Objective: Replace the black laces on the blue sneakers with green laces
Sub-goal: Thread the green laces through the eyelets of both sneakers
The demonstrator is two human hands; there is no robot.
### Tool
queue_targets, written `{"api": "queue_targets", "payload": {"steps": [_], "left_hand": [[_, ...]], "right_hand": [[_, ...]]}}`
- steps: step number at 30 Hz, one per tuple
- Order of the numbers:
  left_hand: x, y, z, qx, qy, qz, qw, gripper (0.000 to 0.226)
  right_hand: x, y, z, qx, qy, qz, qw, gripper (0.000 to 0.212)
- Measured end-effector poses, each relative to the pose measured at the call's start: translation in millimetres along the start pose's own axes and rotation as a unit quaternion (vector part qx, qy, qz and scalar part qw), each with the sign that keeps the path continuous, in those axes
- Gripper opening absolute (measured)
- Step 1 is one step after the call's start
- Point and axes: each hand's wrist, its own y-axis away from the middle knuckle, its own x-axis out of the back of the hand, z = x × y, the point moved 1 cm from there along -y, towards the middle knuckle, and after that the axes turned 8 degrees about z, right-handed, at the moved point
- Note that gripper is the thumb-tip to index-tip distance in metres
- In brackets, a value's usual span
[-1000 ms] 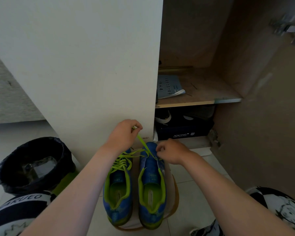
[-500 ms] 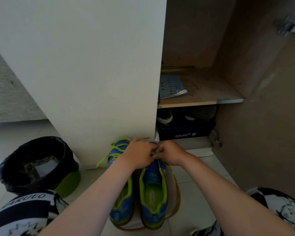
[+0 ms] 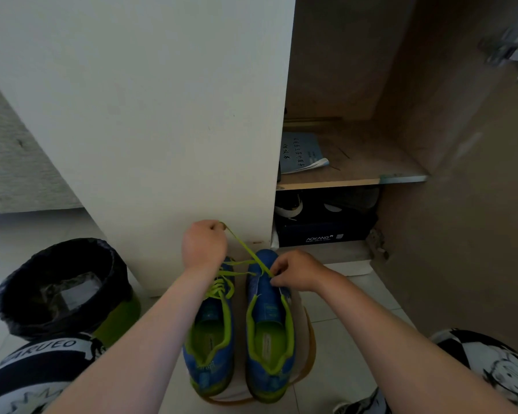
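Two blue sneakers with green lining stand side by side on the floor, toes toward the cabinet. The left sneaker [image 3: 210, 333] carries a laced green lace [image 3: 222, 286]. The right sneaker [image 3: 268, 330] has a loose green lace [image 3: 245, 251] running taut from its front up and to the left. My left hand [image 3: 204, 245] is raised above the left shoe's toe and grips that lace's end. My right hand [image 3: 296, 273] pinches the same lace at the right shoe's front eyelets. No black lace is visible.
A white cabinet door [image 3: 150, 115] stands right behind the shoes. The open cabinet [image 3: 356, 162] holds a booklet [image 3: 301, 152] on a shelf and a dark shoebox [image 3: 323, 234] below. A black-lined bin [image 3: 60, 288] sits on the left. My knees frame the bottom corners.
My hands were together over the right shoe's toe half a second ago. My left hand has since lifted up and to the left, drawing the green lace taut; the right hand stayed.
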Motion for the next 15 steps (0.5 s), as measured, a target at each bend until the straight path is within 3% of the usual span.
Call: {"api": "queue_targets", "payload": {"steps": [3,5,7,8,11,13,15], "left_hand": [[-3,2,-1,-0.048,-0.106,0.005,0.993,0.027],[-6,9,3,-0.174,-0.25,-0.03,0.952,0.041],[-15,20,10,-0.33,-0.266,-0.108,0.899,0.063],[-20,28,12,-0.383,-0.248,-0.157,0.876,0.062],[-34,42,11,-0.407,-0.28,-0.251,0.832,0.02],[-35,40,9,-0.401,-0.327,-0.256,0.816,0.021],[-34,36,8,-0.372,-0.324,-0.258,0.831,0.022]], "right_hand": [[-3,1,-4,0.011,0.007,0.013,1.0,0.006],[-4,1,-6,0.012,0.009,0.023,1.0,0.007],[-4,1,-7,0.014,0.012,0.03,0.999,0.012],[-4,0,-7,0.013,0.01,0.032,0.999,0.019],[-4,3,-7,-0.002,-0.017,0.027,0.999,0.043],[-3,6,-8,-0.013,-0.04,0.027,0.999,0.051],[-2,7,-7,-0.029,-0.045,0.028,0.998,0.039]]}}
